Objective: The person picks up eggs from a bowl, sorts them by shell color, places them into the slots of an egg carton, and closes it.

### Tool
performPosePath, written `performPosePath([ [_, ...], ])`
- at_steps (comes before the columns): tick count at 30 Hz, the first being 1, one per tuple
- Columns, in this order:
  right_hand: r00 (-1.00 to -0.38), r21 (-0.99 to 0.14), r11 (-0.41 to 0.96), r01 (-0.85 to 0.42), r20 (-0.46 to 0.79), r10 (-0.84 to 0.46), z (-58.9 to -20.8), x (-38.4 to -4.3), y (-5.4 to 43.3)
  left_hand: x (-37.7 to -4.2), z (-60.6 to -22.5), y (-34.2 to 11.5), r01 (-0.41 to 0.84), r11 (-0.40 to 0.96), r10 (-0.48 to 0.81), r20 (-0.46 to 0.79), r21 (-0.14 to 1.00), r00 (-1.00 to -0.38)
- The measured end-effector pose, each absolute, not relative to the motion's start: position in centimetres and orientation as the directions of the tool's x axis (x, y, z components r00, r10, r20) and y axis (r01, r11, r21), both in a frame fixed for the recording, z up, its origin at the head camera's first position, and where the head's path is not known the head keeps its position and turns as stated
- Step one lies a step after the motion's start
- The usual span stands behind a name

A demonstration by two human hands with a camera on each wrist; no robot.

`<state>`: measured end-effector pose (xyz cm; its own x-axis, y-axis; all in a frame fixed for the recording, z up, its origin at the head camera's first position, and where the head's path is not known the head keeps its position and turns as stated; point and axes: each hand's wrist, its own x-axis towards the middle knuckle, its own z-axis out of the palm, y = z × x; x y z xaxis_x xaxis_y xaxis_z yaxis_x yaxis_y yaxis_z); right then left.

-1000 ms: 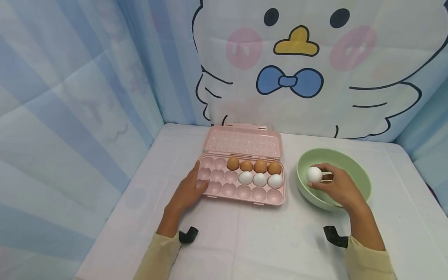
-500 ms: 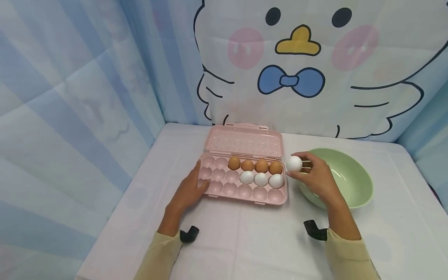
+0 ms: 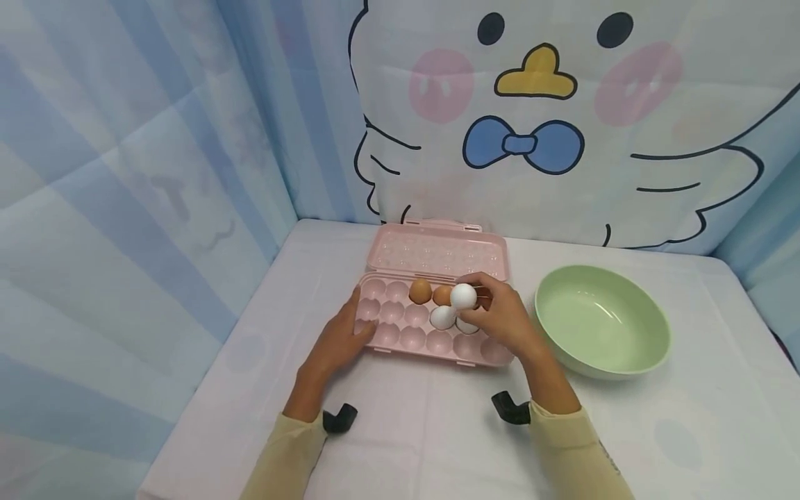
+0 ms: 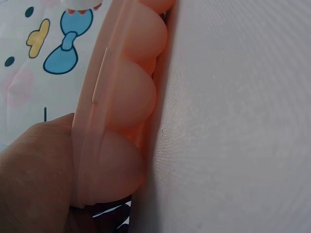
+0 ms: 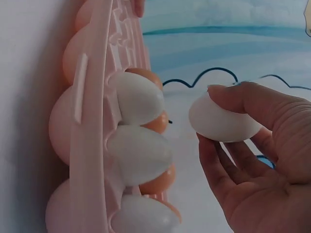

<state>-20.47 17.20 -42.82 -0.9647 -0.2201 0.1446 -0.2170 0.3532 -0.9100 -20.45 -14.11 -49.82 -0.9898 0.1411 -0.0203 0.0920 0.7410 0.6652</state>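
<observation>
A pink plastic egg carton lies on the table with its lid folded back. My left hand grips the carton's left end, thumb over the near corner; in the left wrist view, the fingers show partly beneath the end. Above the tray, my right hand pinches a white egg between thumb and fingers, apart from the eggs below. Brown eggs sit in the back row, partly hidden by the right hand. White eggs occupy the middle row. The front-row cups hold nothing.
A light green bowl stands right of the carton, with no egg visible inside. A white cloth covers the table. Patterned curtains hang close behind and at the sides.
My right hand has carried the white egg leftward from over the green bowl to above the carton. The left hand has kept its grip on the carton's left end.
</observation>
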Motion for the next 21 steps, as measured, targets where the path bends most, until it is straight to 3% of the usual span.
performPosePath([
  [14, -0.953, -0.924, 0.273, -0.268, 0.215, -0.212, -45.7, -22.6, 13.3, -20.3, -49.7, -13.7, 0.056, 0.761, 0.122, -0.058, 0.646, -0.991],
  [21, -0.926, -0.837, 0.401, -0.373, 0.308, -0.219, -46.9, -22.3, 11.9, -20.4, -49.7, -13.9, 0.061, 0.759, 0.122, -0.049, 0.648, -0.991],
])
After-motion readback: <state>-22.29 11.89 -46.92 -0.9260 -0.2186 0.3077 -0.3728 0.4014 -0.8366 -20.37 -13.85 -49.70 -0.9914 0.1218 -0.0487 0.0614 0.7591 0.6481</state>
